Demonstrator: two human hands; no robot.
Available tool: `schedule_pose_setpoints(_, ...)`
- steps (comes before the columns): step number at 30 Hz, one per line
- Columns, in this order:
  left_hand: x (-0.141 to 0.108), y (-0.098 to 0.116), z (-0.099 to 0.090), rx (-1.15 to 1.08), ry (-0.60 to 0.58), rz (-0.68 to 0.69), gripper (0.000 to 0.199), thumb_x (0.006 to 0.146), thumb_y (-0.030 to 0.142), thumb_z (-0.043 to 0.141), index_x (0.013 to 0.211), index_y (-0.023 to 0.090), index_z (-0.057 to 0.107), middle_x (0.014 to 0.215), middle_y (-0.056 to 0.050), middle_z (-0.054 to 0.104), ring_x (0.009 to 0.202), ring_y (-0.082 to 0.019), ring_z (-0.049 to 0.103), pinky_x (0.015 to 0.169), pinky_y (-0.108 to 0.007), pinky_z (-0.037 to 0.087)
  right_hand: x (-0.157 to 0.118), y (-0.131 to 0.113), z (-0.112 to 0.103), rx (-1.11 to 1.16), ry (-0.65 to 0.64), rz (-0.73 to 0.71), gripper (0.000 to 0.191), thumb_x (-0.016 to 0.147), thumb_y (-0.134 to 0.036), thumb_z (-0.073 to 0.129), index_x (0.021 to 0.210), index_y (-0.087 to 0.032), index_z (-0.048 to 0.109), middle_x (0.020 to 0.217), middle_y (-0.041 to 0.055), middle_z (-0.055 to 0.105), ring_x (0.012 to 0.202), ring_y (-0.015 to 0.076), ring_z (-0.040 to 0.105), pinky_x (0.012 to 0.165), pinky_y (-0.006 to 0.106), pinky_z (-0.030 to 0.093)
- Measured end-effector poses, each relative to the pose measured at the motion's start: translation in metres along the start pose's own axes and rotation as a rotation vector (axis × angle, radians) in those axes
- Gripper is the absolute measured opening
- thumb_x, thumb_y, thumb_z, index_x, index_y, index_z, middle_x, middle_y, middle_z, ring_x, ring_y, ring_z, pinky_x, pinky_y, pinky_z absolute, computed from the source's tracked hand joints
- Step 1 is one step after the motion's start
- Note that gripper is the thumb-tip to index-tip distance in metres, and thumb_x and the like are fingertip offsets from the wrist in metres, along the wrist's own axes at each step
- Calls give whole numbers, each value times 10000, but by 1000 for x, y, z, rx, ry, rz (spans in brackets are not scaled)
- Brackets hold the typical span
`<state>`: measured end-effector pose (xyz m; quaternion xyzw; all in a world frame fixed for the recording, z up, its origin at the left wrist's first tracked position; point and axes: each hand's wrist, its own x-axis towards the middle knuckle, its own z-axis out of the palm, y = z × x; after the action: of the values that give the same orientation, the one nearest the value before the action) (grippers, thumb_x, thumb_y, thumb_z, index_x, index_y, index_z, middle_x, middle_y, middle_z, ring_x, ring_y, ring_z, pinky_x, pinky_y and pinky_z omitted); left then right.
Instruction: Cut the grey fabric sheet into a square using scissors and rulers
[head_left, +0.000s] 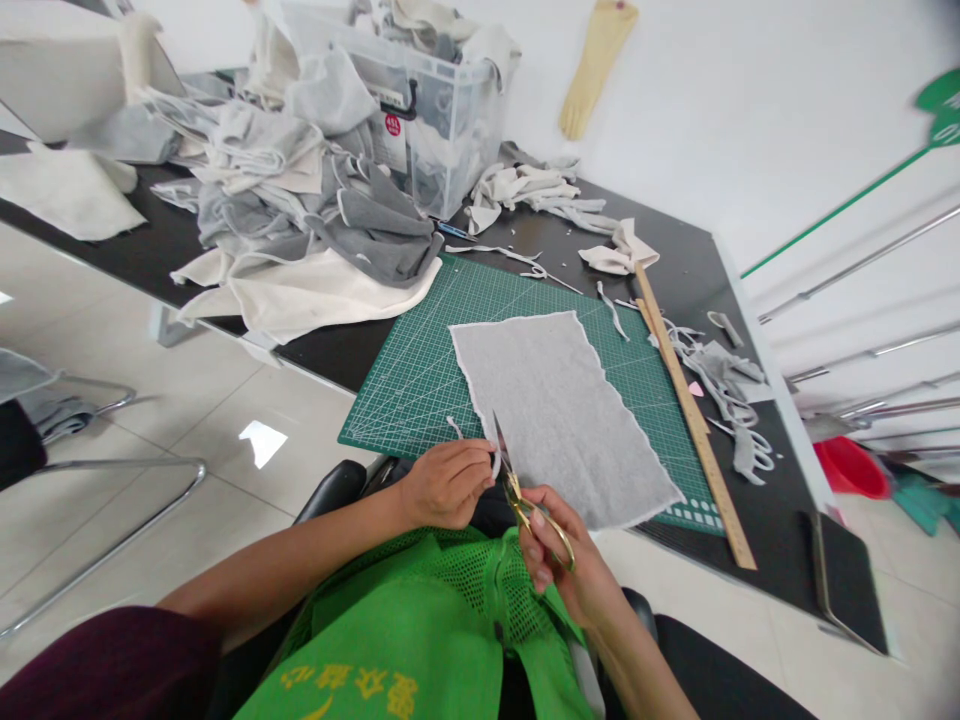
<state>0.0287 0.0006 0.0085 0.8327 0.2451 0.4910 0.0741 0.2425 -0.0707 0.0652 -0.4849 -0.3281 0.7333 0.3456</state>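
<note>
In the head view, my right hand [559, 545] is closed round the gold handles of a pair of scissors [516, 490], whose blades point up and away. My left hand [454, 482] is beside the blades, fingers pinched on a narrow pale strip [496, 464]. A light grey cloth piece [559, 410] with rough white edges lies flat on the green cutting mat [405, 370], just beyond both hands. A small pale scrap [454, 427] rests on the mat near my left hand.
Heaped grey and cream cloths [277, 200] and a clear plastic bin [450, 130] stand at the back left. A wooden ruler [697, 430] crosses the mat's right side. Cloth scraps and white-handled scissors [759, 450] lie farther right, with a dark tablet-like object [851, 580] at the table's edge.
</note>
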Motion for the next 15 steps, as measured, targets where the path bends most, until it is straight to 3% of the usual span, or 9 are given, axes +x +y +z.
schedule_pose_setpoints(15, 2, 0, -2, 29, -10, 30, 72, 895, 97, 583, 948, 141, 605, 902, -107, 689, 1063, -259, 705, 897, -390, 646, -6, -2, -6, -78, -47, -23, 422, 920, -544, 706, 1152, -216, 577, 609, -111, 444, 402, 29, 311, 361, 135, 322)
